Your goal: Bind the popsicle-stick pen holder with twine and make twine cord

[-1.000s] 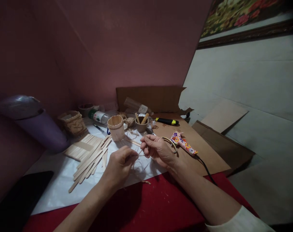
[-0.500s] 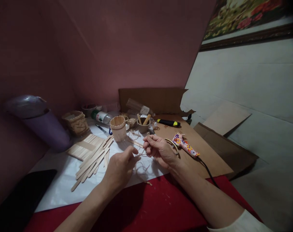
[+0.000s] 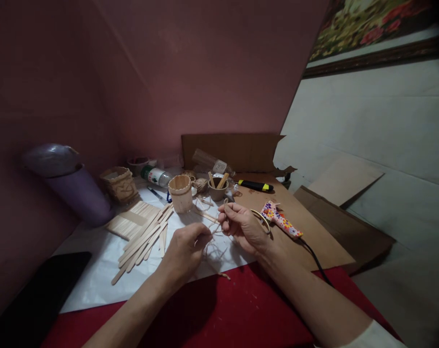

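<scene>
Twine [image 3: 215, 229] runs between my two hands above the white paper [image 3: 92, 275], with loose strands hanging below. My right hand [image 3: 241, 224] pinches a piece of it, and a small end sticks up past the fingertips. The fingers of my left hand [image 3: 186, 246] are closed on the twine lower down, partly hidden by the back of the hand. Beyond my hands stands a wooden-stick cup [image 3: 181, 195] with a braided rim. To the left lie loose craft sticks [image 3: 143, 246] and a banded bundle of sticks [image 3: 132, 220].
A flowered glue gun [image 3: 282, 220] with a black cord lies on cardboard [image 3: 309, 246], near a gold ring [image 3: 264, 222] and a box cutter [image 3: 255, 185]. Behind are a small pot [image 3: 218, 192], plastic bottles [image 3: 156, 175] and a square basket [image 3: 120, 184]. A purple container [image 3: 77, 195] stands left.
The whole view has shifted slightly to the right. My left fingers have closed in on the twine beside my right hand, which keeps its pinch.
</scene>
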Demonstrator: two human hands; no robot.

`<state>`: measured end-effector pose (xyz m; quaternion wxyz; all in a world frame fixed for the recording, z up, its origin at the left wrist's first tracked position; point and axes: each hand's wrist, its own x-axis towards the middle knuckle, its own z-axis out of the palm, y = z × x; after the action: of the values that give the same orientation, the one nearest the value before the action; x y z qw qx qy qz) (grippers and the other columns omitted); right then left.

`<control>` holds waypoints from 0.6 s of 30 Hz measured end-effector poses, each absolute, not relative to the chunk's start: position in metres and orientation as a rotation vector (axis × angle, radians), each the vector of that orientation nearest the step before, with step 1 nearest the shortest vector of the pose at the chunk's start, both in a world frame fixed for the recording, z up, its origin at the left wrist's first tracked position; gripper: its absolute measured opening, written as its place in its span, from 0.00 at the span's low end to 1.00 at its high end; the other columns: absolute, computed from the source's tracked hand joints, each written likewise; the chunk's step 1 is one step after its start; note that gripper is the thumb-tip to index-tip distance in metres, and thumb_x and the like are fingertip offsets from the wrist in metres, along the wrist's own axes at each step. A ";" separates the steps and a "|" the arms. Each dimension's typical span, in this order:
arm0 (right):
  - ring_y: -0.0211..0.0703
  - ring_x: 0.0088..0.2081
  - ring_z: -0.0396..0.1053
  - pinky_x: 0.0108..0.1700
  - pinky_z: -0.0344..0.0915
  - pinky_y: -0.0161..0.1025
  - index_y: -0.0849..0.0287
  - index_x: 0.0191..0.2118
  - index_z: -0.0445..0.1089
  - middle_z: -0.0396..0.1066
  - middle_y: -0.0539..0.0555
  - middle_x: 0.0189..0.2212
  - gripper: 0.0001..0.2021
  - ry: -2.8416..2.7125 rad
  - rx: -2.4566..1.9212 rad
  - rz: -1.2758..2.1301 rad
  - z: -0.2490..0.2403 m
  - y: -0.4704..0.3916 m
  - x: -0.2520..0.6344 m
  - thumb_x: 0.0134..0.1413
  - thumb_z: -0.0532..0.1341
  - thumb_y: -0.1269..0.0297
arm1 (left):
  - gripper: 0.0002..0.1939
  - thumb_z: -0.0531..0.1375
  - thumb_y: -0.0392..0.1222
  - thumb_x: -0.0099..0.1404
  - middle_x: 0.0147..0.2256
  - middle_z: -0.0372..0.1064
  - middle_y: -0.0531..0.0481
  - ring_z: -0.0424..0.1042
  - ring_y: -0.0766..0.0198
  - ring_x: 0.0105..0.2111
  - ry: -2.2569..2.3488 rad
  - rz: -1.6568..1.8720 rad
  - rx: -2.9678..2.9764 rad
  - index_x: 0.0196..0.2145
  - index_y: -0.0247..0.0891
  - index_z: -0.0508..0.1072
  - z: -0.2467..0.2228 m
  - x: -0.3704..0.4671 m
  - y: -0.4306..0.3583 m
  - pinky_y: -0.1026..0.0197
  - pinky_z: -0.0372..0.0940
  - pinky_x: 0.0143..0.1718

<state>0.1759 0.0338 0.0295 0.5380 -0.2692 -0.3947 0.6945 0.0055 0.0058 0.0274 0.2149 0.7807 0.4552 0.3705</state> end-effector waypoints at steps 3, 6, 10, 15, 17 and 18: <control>0.29 0.20 0.62 0.21 0.56 0.28 0.63 0.32 0.69 0.70 0.49 0.24 0.10 -0.931 -0.649 1.644 0.029 0.034 0.176 0.47 0.66 0.62 | 0.06 0.59 0.38 0.59 0.22 0.69 0.52 0.63 0.68 0.23 1.330 0.975 2.201 0.26 0.37 0.72 0.030 0.005 0.004 0.65 0.54 0.27; 0.29 0.20 0.62 0.22 0.56 0.28 0.63 0.32 0.70 0.70 0.50 0.24 0.10 -0.937 -0.655 1.648 0.029 0.034 0.176 0.47 0.66 0.62 | 0.07 0.58 0.40 0.60 0.23 0.70 0.52 0.62 0.68 0.23 1.375 0.916 2.266 0.27 0.37 0.73 0.031 0.006 0.002 0.64 0.53 0.27; 0.28 0.20 0.62 0.22 0.56 0.29 0.63 0.33 0.70 0.70 0.49 0.24 0.11 -0.952 -0.659 1.638 0.029 0.033 0.176 0.46 0.67 0.62 | 0.09 0.55 0.40 0.63 0.22 0.68 0.51 0.62 0.67 0.22 1.354 0.888 2.306 0.29 0.36 0.73 0.030 0.006 0.002 0.63 0.53 0.26; 0.29 0.20 0.62 0.21 0.56 0.28 0.63 0.33 0.70 0.70 0.50 0.24 0.11 -0.967 -0.648 1.645 0.027 0.034 0.175 0.48 0.66 0.60 | 0.08 0.53 0.34 0.62 0.27 0.67 0.49 0.65 0.67 0.28 1.139 1.050 2.163 0.28 0.35 0.71 0.027 0.006 0.007 0.65 0.57 0.30; 0.29 0.20 0.62 0.21 0.56 0.28 0.64 0.33 0.70 0.70 0.50 0.24 0.11 -0.970 -0.639 1.647 0.027 0.034 0.175 0.49 0.65 0.61 | 0.07 0.53 0.35 0.62 0.27 0.67 0.50 0.64 0.67 0.28 1.159 1.050 2.075 0.30 0.35 0.71 0.027 0.006 0.008 0.65 0.58 0.30; 0.29 0.20 0.63 0.20 0.57 0.28 0.64 0.33 0.70 0.70 0.50 0.24 0.10 -0.970 -0.636 1.648 0.027 0.034 0.175 0.49 0.65 0.61 | 0.07 0.53 0.36 0.62 0.26 0.67 0.51 0.64 0.67 0.27 1.175 1.037 2.034 0.31 0.35 0.71 0.028 0.006 0.007 0.65 0.58 0.30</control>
<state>0.1748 0.0336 0.0270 0.5340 -0.2669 -0.4069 0.6914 0.0062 0.0075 0.0276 0.2830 0.7598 0.4388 0.3874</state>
